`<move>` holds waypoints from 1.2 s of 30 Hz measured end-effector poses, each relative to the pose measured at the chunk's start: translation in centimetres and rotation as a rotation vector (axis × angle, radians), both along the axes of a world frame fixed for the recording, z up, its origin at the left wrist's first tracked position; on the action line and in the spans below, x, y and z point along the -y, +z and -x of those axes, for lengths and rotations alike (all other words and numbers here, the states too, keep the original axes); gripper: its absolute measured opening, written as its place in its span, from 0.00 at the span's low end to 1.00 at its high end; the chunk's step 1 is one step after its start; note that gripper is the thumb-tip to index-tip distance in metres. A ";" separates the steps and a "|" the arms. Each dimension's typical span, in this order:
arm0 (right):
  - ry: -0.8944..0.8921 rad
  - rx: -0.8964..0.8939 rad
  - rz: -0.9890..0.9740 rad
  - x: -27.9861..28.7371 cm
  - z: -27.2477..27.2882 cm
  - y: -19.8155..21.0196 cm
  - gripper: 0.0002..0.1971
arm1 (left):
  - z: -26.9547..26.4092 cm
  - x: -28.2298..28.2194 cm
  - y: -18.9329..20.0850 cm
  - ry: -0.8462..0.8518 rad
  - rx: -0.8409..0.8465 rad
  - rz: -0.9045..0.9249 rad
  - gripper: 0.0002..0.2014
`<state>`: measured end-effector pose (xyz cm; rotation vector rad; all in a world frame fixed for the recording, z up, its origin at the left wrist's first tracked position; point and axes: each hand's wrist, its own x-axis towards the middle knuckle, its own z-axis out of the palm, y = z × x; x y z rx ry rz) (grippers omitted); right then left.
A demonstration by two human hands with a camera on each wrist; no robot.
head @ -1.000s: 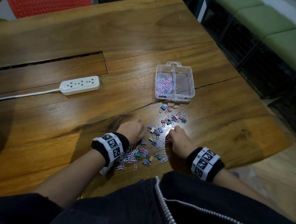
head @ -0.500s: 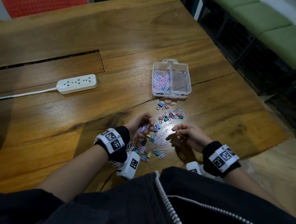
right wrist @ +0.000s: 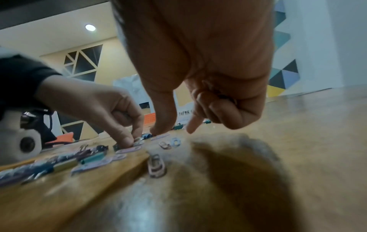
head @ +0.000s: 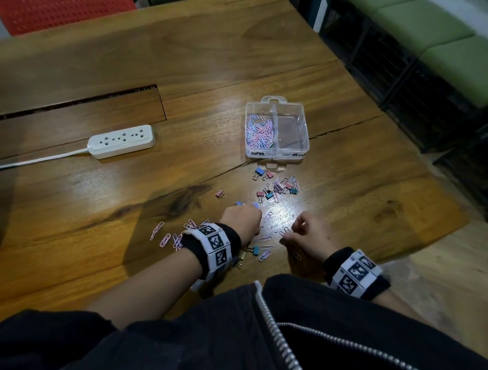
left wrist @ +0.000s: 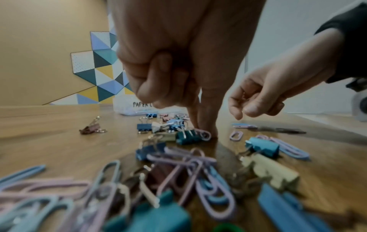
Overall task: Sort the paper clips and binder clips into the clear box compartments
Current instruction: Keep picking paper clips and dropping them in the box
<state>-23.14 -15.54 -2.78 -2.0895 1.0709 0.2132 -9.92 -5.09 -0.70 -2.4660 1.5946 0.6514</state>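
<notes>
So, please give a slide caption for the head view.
Both hands picking clips off the table near the clear box.

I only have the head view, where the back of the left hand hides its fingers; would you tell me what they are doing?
Observer: In the left wrist view, the left hand pinches a pink paper clip against the table.
Operator: What lies beside it?
Observer: A teal binder clip, right next to it.
Operator: And the right hand?
Observer: Thumb and forefinger of the right hand point down; its other fingers curl, perhaps round something small.
</notes>
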 end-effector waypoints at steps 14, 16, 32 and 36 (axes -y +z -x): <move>0.257 -0.049 0.121 -1.1 -1.1 0.6 0.06 | -1.2 -0.4 -0.3 0.130 -0.200 0.016 0.12; 0.239 -0.029 0.099 -0.8 -1.1 0.6 0.07 | -1.6 -0.4 -0.4 0.423 -0.542 0.169 0.12; -0.341 0.336 -0.922 1.8 1.2 1.4 0.16 | -1.8 -0.8 -0.2 0.303 -0.216 0.017 0.14; -0.168 0.164 -0.657 1.3 1.6 1.2 0.18 | -1.5 -0.5 -0.6 0.186 -0.057 0.000 0.18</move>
